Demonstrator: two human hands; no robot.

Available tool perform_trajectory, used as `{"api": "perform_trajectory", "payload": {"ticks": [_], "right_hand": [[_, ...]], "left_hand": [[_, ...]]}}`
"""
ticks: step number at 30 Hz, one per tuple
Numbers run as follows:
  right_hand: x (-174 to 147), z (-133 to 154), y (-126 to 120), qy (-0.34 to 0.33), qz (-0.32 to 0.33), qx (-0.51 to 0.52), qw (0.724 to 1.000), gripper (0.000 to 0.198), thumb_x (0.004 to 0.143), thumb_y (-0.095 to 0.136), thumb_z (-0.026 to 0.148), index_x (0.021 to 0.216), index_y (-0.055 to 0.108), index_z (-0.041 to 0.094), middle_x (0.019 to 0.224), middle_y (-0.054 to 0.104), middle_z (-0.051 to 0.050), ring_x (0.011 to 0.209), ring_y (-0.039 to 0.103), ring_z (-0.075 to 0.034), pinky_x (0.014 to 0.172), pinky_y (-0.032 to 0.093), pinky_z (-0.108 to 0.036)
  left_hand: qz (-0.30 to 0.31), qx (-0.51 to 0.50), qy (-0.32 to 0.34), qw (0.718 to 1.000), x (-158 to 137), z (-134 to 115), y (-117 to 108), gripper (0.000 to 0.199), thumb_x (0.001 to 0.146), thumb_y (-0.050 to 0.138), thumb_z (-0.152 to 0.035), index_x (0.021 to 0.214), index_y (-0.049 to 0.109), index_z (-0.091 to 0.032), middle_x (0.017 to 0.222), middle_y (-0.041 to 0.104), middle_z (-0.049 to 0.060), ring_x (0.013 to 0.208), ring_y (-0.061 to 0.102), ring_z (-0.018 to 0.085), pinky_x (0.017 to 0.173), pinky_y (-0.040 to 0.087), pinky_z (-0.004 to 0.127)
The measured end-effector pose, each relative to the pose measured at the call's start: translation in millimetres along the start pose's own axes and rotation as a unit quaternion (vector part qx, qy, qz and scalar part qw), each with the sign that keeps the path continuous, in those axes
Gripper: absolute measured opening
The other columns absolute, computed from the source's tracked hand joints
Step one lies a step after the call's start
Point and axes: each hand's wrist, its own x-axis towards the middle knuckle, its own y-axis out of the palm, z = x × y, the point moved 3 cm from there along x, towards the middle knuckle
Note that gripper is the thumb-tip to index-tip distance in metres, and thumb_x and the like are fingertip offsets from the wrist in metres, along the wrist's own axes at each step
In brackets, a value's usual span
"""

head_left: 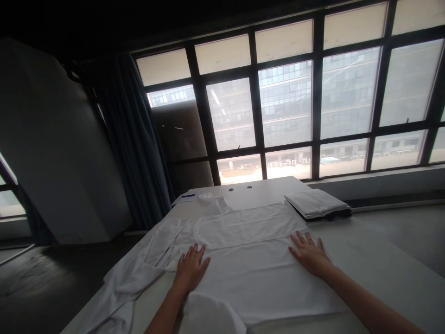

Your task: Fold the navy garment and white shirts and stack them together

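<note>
Partly hidden beneath hands (191, 270) (310, 253), white cloth (262, 278)

We get strong backlight from hazy, washed-out windows (285, 106); ceiling (86, 23) near-black, floor (31, 283) sheen at left, detail soft overall.

A spread white cloth garment (264, 278) lies on the long white table (378, 269). Right of its far part is a rectangular folded white cloth (316, 202). Behind the table stands the black-framed glass window (285, 106).

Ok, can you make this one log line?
left hand: on white garment; right hand: on garment; garment: spread on table; folded cloth: beyond right hand
</note>
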Motion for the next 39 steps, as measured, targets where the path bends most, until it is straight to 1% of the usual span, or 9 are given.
{"api": "perform_trajectory", "payload": {"ticks": [7, 10, 13, 16, 21, 25, 30, 35, 39], "right_hand": [[9.9, -3.2, -0.1, -0.020, -0.032, 0.005, 0.999, 0.060, 0.099, 0.036, 0.051, 0.153, 0.045, 0.024, 0.162, 0.037, -0.012, 0.150, 0.028, -0.039, 0.117, 0.016, -0.066], [-0.6, -1.1, -6.0, -0.051, -0.071, 0.024, 0.996, 0.053, 0.096, 0.042, 0.039, 0.143, 0.057, 0.017, 0.156, 0.046, -0.016, 0.146, 0.036, -0.037, 0.117, 0.025, -0.058], [-12.0, 12.3, -20.7, -0.098, -0.109, 0.060, 0.987, 0.046, 0.093, 0.046, 0.030, 0.132, 0.065, 0.014, 0.149, 0.054, -0.018, 0.140, 0.045, -0.034, 0.117, 0.030, -0.051], [-25.5, 42.0, -40.0, -0.131, -0.115, 0.127, 0.977, 0.038, 0.091, 0.049, 0.027, 0.121, 0.069, 0.014, 0.139, 0.061, -0.018, 0.133, 0.052, -0.032, 0.115, 0.034, -0.046], [-72.2, 122.4, -78.5, -0.197, -0.035, 0.310, 0.929, 0.022, 0.091, 0.052, 0.025, 0.104, 0.069, 0.021, 0.111, 0.069, -0.008, 0.087, 0.067, -0.019, 0.087, 0.051, -0.032], [-121.7, 180.8, -93.6, -0.365, -0.001, 0.358, 0.859, 0.018, 0.088, 0.060, 0.019, 0.102, 0.069, 0.026, 0.105, 0.069, -0.003, 0.101, 0.063, -0.018, 0.093, 0.047, -0.027], [-147.3, 220.3, -25.8, -0.565, -0.011, 0.237, 0.790, 0.027, 0.095, 0.065, 0.031, 0.122, 0.063, 0.036, 0.135, 0.063, 0.002, 0.125, 0.051, -0.021, 0.107, 0.037, -0.036], [-135.9, 238.5, 40.4, -0.528, -0.054, 0.164, 0.831, 0.011, 0.096, 0.064, 0.036, 0.089, 0.064, 0.027, 0.084, 0.071, 0.003, 0.090, 0.056, -0.019, 0.094, 0.038, -0.036], [-120.8, 233.0, 0.8, -0.444, 0.004, 0.213, 0.871, 0.010, 0.082, 0.071, 0.031, 0.084, 0.063, 0.025, 0.082, 0.069, 0.001, 0.084, 0.057, -0.018, 0.084, 0.038, -0.032]], "left_hand": [[0.025, -0.217, 0.047, 0.975, -8.1, -9.9, -19.2, 0.060, 0.100, 0.029, -0.056, 0.129, 0.063, -0.016, 0.143, 0.057, 0.015, 0.138, 0.047, 0.028, 0.117, 0.035, 0.041], [0.154, -0.265, 0.087, 0.948, -27.8, -24.1, -38.4, 0.060, 0.095, 0.045, -0.065, 0.127, 0.064, -0.018, 0.126, 0.068, 0.011, 0.118, 0.063, 0.027, 0.102, 0.049, 0.037], [0.329, -0.265, 0.139, 0.896, -52.4, -47.0, -64.2, 0.067, 0.070, 0.082, -0.059, 0.127, 0.066, -0.028, 0.126, 0.069, 0.002, 0.114, 0.063, 0.026, 0.100, 0.047, 0.035], [0.391, -0.211, 0.163, 0.881, -70.0, -70.4, -80.7, 0.079, 0.051, 0.094, -0.050, 0.123, 0.065, -0.035, 0.126, 0.066, -0.003, 0.113, 0.060, 0.027, 0.098, 0.044, 0.034], [0.352, -0.118, 0.157, 0.915, -75.3, -97.3, -62.5, 0.049, 0.058, 0.089, -0.047, 0.096, 0.066, -0.028, 0.098, 0.064, -0.005, 0.088, 0.057, 0.020, 0.072, 0.041, 0.027], [0.315, -0.202, 0.175, 0.911, -68.8, -108.8, -47.2, 0.022, 0.081, 0.069, -0.042, 0.089, 0.061, -0.023, 0.079, 0.056, -0.006, 0.073, 0.049, 0.014, 0.063, 0.036, 0.025], [0.211, -0.242, 0.168, 0.932, -60.7, -113.8, -40.0, 0.015, 0.082, 0.066, -0.033, 0.086, 0.060, -0.021, 0.079, 0.060, -0.004, 0.075, 0.052, 0.015, 0.066, 0.038, 0.024], [0.174, -0.215, 0.192, 0.942, -61.6, -119.3, -37.4, 0.014, 0.077, 0.072, -0.028, 0.085, 0.062, -0.022, 0.090, 0.065, -0.002, 0.082, 0.057, 0.016, 0.072, 0.041, 0.024], [0.145, -0.230, 0.199, 0.941, -56.1, -112.4, -53.7, 0.015, 0.085, 0.068, -0.036, 0.090, 0.065, -0.022, 0.094, 0.067, 0.000, 0.085, 0.060, 0.017, 0.075, 0.044, 0.025]]}}
